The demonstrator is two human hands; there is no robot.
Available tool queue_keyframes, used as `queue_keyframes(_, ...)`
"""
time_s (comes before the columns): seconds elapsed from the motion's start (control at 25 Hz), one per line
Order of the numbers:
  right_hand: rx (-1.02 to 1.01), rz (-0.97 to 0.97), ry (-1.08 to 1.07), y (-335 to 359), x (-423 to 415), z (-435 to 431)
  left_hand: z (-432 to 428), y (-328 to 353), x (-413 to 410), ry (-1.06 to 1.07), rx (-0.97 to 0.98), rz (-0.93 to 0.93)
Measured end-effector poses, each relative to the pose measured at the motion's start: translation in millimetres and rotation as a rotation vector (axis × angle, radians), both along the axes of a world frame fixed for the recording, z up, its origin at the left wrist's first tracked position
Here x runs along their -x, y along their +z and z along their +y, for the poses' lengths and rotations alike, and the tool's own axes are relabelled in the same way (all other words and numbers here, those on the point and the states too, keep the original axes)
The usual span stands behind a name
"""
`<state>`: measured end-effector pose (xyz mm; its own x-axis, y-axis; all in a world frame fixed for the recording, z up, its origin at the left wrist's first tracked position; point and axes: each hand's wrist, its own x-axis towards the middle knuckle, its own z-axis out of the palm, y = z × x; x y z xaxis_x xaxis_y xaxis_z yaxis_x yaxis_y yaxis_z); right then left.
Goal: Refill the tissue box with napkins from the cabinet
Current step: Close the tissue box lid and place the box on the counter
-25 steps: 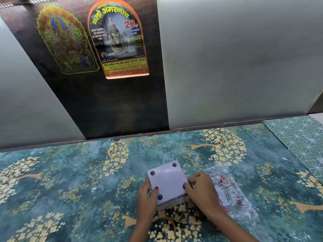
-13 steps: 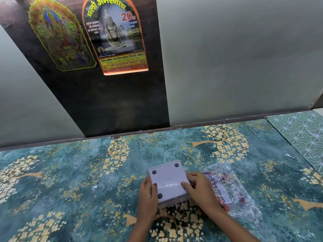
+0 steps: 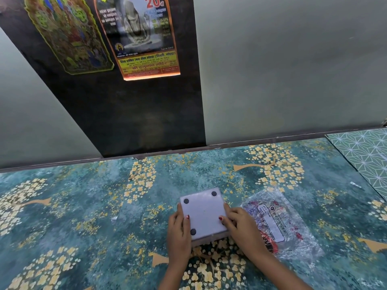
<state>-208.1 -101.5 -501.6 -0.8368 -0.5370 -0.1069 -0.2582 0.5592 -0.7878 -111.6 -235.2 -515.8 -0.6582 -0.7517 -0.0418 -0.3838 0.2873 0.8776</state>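
Head cam only here: the tissue box sits upside down on the worktop, feet up. The left hand clamps its 9 o'clock edge, the right hand presses the 3 o'clock edge. The napkin pack lies at 3 o'clock, just past the right hand, so I'd guess that grip reaches it.

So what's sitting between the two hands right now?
In the head view, the upturned tissue box, feet up, sits between the left hand and right hand, both touching its sides.
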Motion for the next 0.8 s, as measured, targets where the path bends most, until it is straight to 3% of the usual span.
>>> queue_keyframes(0.36, 0.032, -0.089, -0.041, 16, -2, -1, 0, 1, 1, 0.100, -0.303, 0.061)
queue_keyframes(0.52, 0.211, -0.079, -0.091, 34, -23, -4, -12, 6, -1, 0.156, -0.517, 0.067)
queue_keyframes(0.64, 0.460, -0.035, -0.052, 70, -38, -10, -8, 26, -3, 0.091, -0.888, 0.234)
queue_keyframes(0.8, 0.662, -0.007, 0.115, 102, -45, -7, 17, 44, -2, -0.117, -1.349, 0.662)
